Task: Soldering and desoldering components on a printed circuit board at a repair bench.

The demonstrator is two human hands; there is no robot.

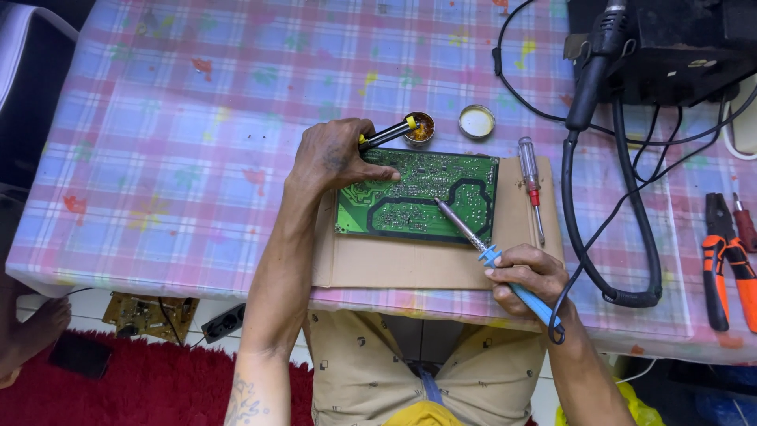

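A green circuit board lies solder side up on a sheet of cardboard on the table. My left hand rests on the board's left top corner and grips a black and yellow tool whose tip points toward a small open tin of flux. My right hand holds a blue-handled soldering iron. Its metal tip touches the board near the middle.
The tin's lid lies beside it. A screwdriver lies right of the board. A black soldering station with hot-air handle and cables sits at back right. Orange-handled pliers lie at far right. Another circuit board lies on the floor.
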